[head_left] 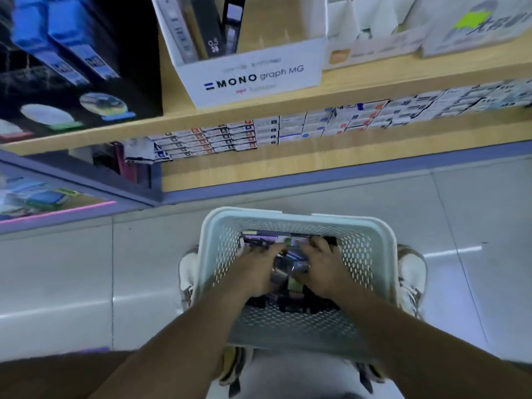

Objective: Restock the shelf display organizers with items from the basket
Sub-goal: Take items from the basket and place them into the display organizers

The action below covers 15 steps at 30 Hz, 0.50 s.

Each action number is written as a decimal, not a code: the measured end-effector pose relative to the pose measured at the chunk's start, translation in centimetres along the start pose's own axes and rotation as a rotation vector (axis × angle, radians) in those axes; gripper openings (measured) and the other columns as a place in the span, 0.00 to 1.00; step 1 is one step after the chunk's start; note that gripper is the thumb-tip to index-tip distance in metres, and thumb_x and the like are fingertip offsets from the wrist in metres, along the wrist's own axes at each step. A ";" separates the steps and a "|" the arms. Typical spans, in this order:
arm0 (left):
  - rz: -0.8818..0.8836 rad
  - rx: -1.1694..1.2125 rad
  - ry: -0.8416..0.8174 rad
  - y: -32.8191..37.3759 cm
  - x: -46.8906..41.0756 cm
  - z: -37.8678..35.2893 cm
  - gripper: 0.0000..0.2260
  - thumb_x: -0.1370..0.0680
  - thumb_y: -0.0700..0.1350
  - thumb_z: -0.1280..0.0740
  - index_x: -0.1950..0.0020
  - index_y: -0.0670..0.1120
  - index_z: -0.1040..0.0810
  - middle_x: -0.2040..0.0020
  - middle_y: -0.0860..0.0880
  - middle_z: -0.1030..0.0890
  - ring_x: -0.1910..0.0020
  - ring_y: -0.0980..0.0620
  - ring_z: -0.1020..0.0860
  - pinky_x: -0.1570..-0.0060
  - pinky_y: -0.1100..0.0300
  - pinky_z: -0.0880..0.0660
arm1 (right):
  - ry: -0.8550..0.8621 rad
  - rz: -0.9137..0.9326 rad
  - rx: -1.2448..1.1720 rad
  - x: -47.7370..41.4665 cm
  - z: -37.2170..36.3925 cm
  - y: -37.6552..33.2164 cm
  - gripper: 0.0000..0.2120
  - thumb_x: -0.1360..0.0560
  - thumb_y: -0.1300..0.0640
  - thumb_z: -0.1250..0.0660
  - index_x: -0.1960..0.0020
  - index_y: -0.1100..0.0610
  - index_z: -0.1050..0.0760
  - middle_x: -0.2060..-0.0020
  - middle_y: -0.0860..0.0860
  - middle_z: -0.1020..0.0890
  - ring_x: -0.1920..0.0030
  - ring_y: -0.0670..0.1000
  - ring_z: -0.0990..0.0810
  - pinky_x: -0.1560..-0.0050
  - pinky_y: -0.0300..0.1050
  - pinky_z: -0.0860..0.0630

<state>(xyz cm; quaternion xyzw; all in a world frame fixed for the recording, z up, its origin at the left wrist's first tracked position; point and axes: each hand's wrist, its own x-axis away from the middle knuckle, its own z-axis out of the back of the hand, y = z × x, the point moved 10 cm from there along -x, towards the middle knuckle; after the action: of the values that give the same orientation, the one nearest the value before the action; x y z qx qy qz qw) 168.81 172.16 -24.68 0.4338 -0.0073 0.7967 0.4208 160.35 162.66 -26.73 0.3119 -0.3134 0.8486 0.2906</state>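
Basket, pale mint perforated plastic w/ rounded rim (259,216), is sitting on grey tiled floor (57,269) btwn person's two white sneakers (187,272), just in front of wooden shelf unit. Left-hand grip (259,272) and right-hand grip (324,267) are both reaching down inside it, side by side, resting on pile of dark shiny packaged items w/ purple and green labels (288,257). Fingers are lying over packs, but w/ motion blur cannot tell whether either grip is pinching a pack or just pressing flat. Items are lying in basket bottom. White cardboard display organizer printed "MONO graph MG" (253,79) is standing on upper wooden shelf (374,80), holding a few upright slim packs at its left side, incl. black one marked 0.5. Just rt of it, second white divided organizer (362,15) is standing. Lower shelf is carrying rows of small flat boxes (230,136) stacked edge-on. Black display box w/ blue packs (57,38) is standing far left.
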 end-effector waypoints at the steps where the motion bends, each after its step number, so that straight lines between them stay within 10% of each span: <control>1: -0.006 0.014 -0.028 -0.2 0.0 -0.4 0.38 0.30 0.51 0.28 0.26 0.58 0.45 0.32 0.43 0.27 0.36 0.41 0.28 0.43 0.54 0.30 | -0.018 0.030 0.026 0.1 -0.5 0.0 0.43 0.38 0.29 0.48 0.25 0.45 0.39 0.32 0.52 0.35 0.29 0.58 0.36 0.32 0.49 0.41; 6: -0.020 -0.006 -0.192 -0.9 1.0 -2.4 0.41 0.36 0.56 0.22 0.31 0.55 0.42 0.34 0.42 0.28 0.39 0.41 0.27 0.45 0.52 0.27 | -0.094 0.081 0.040 0.9 -1.6 -0.1 0.39 0.30 0.45 0.28 0.24 0.45 0.41 0.33 0.54 0.36 0.34 0.58 0.30 0.35 0.45 0.37; 15: -0.072 -0.224 -0.227 -0.2 2.3 -0.7 0.13 0.28 0.53 0.28 0.51 0.46 0.20 0.57 0.46 0.20 0.56 0.46 0.23 0.57 0.55 0.25 | -0.070 -0.037 -0.049 2.5 -0.8 1.2 0.15 0.23 0.54 0.34 0.40 0.59 0.23 0.45 0.59 0.19 0.45 0.58 0.21 0.50 0.45 0.26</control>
<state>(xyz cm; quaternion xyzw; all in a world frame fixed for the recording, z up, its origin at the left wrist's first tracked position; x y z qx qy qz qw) 167.83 174.10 -23.57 0.4715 -0.1283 0.7211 0.4912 157.66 163.26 -25.86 0.3399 -0.3381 0.8238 0.3025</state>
